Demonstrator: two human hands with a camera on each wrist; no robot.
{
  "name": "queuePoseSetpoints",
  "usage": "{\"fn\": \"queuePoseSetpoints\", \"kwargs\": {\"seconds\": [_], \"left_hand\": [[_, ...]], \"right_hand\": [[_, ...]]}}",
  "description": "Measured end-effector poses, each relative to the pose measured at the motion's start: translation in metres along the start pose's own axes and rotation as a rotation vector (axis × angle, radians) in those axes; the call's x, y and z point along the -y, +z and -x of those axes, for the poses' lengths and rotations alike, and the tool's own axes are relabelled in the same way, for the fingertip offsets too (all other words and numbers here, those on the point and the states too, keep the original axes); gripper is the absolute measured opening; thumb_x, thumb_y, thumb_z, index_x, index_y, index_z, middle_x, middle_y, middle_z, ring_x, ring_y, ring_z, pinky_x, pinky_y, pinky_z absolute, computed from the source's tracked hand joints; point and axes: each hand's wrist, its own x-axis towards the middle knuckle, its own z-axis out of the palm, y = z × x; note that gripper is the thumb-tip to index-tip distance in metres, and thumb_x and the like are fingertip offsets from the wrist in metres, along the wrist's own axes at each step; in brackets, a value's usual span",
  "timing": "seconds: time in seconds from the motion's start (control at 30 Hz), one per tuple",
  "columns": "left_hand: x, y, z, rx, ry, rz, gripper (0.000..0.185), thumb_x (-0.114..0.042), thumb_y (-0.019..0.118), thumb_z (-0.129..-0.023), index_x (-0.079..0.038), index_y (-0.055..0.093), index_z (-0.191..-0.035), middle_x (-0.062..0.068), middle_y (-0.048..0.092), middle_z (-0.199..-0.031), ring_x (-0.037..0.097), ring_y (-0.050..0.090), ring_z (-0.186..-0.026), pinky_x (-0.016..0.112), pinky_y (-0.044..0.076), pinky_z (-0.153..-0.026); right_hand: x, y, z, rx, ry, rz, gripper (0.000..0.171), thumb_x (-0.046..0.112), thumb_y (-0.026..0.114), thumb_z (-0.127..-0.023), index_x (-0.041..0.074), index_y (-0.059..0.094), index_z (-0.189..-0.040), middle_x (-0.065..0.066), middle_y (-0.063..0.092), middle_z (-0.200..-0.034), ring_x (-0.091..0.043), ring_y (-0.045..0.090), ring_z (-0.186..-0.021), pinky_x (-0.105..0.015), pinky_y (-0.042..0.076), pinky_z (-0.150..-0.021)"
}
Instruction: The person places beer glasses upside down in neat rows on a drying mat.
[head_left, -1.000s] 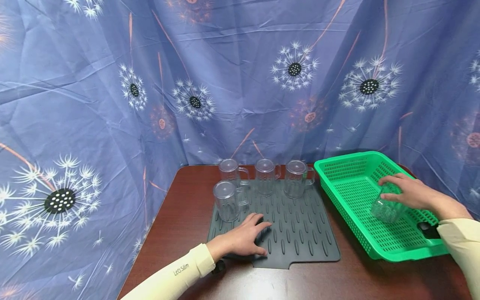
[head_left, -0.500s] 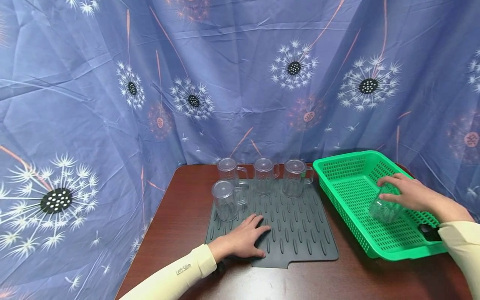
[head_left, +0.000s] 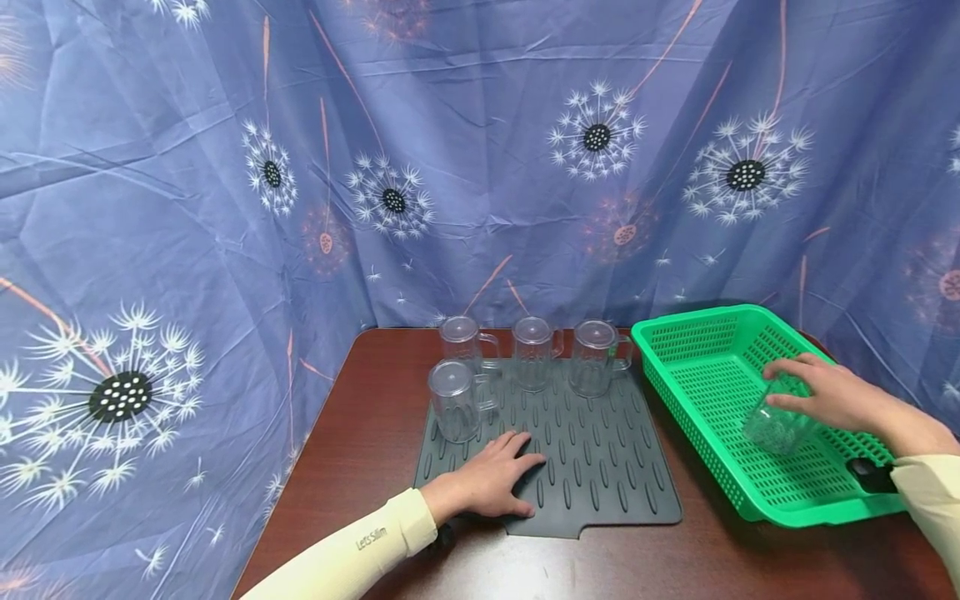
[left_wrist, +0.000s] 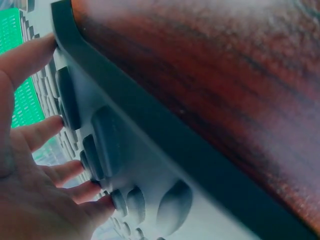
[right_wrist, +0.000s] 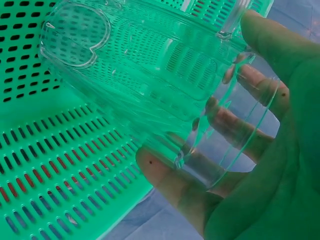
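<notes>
Blue dandelion-print cloth (head_left: 480, 167) hangs behind a dark wooden table (head_left: 360, 433). On it lie a grey ribbed mat (head_left: 600, 475) and, just to its right, a green perforated basket (head_left: 697, 367). Four clear mugs (head_left: 592, 357) stand rim-down on the mat: three in the back row, one in front at the left. Left hand (head_left: 491, 482) rests flat on the mat's near edge, fingers straight, holding nothing. Right hand (head_left: 832, 396) is inside the basket, fingers and thumb curled round a fifth clear mug (right_wrist: 150, 85), tilted on its side, low over the basket floor. Judgement: four mugs placed, one being taken; the basket appears to contain no others.
</notes>
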Motion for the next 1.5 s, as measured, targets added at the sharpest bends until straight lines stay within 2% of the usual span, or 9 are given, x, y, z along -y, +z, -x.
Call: {"fn": "queuePoseSetpoints", "kwargs": {"seconds": [0.3,0.53,0.83,0.9,1.0,1.1,1.2,1.43,1.5], "left_hand": [[0.000,0.001,-0.002,0.003,-0.003,-0.021,0.076,-0.054,0.074,-0.086,-0.030,0.044,-0.152,0.009,0.027,-0.164,0.032,0.027,-0.151,0.050,0.035,-0.116],[0.002,0.002,-0.003,0.004,0.002,-0.009,0.076,-0.054,0.073,-0.087,-0.030,0.044,-0.152,0.009,0.026,-0.164,0.032,0.027,-0.152,0.050,0.034,-0.117],[0.001,-0.001,-0.003,0.000,0.003,-0.018,0.075,-0.053,0.074,-0.087,-0.029,0.044,-0.152,0.010,0.027,-0.164,0.033,0.027,-0.151,0.049,0.033,-0.117],[0.001,-0.002,-0.002,0.000,0.007,-0.008,0.075,-0.052,0.074,-0.087,-0.028,0.045,-0.152,0.011,0.027,-0.164,0.034,0.027,-0.151,0.050,0.033,-0.117],[0.000,-0.002,-0.002,0.001,0.012,0.008,0.075,-0.051,0.075,-0.087,-0.027,0.046,-0.152,0.012,0.027,-0.164,0.034,0.026,-0.151,0.050,0.032,-0.118],[0.000,-0.001,-0.002,0.000,0.014,0.015,0.075,-0.050,0.075,-0.087,-0.026,0.046,-0.151,0.012,0.027,-0.163,0.035,0.026,-0.151,0.049,0.031,-0.119],[0.001,-0.001,-0.002,-0.002,0.016,0.012,0.075,-0.050,0.076,-0.087,-0.026,0.047,-0.151,0.012,0.028,-0.163,0.034,0.027,-0.151,0.049,0.032,-0.118],[0.000,0.000,-0.002,0.006,0.020,0.009,0.074,-0.050,0.075,-0.088,-0.028,0.045,-0.152,0.012,0.026,-0.164,0.035,0.025,-0.152,0.049,0.030,-0.119],[0.000,0.001,-0.002,0.008,0.021,0.014,0.074,-0.050,0.075,-0.088,-0.028,0.045,-0.152,0.012,0.026,-0.164,0.036,0.025,-0.152,0.049,0.030,-0.119]], "right_hand": [[0.004,0.004,0.004,-0.061,-0.054,-0.016,0.034,0.029,0.077,-0.090,0.013,0.065,-0.117,-0.019,0.060,-0.116,-0.030,0.061,-0.097,-0.042,0.049,-0.071],[0.012,0.000,0.006,-0.158,-0.087,-0.049,0.031,0.025,0.078,-0.089,0.018,0.066,-0.117,-0.008,0.062,-0.114,0.001,0.051,-0.098,-0.032,0.048,-0.069],[0.032,-0.014,0.005,-0.240,-0.051,-0.067,0.036,0.028,0.075,-0.092,0.020,0.063,-0.126,-0.008,0.059,-0.125,0.011,0.045,-0.099,-0.030,0.045,-0.071],[0.035,-0.017,0.005,-0.246,-0.043,-0.082,0.038,0.029,0.074,-0.093,0.020,0.062,-0.128,-0.011,0.057,-0.128,0.006,0.048,-0.101,-0.029,0.046,-0.069],[0.042,-0.021,0.005,-0.238,-0.004,-0.112,0.039,0.031,0.072,-0.095,0.021,0.061,-0.131,-0.011,0.054,-0.131,-0.014,0.059,-0.099,-0.033,0.047,-0.069],[0.050,-0.025,0.005,-0.241,0.027,-0.146,0.040,0.032,0.070,-0.096,0.021,0.060,-0.133,-0.011,0.053,-0.132,-0.031,0.061,-0.098,-0.040,0.048,-0.069],[0.059,-0.030,0.004,-0.268,0.038,-0.169,0.040,0.032,0.070,-0.096,0.022,0.059,-0.134,-0.007,0.053,-0.130,-0.023,0.060,-0.098,-0.039,0.048,-0.069],[0.077,-0.035,0.005,-0.328,0.021,-0.200,0.039,0.030,0.073,-0.094,0.027,0.061,-0.131,0.003,0.052,-0.127,0.010,0.047,-0.095,-0.026,0.045,-0.066],[0.082,-0.036,0.005,-0.341,0.014,-0.207,0.039,0.029,0.073,-0.094,0.028,0.061,-0.131,0.005,0.051,-0.128,0.014,0.045,-0.095,-0.025,0.045,-0.065]]}}
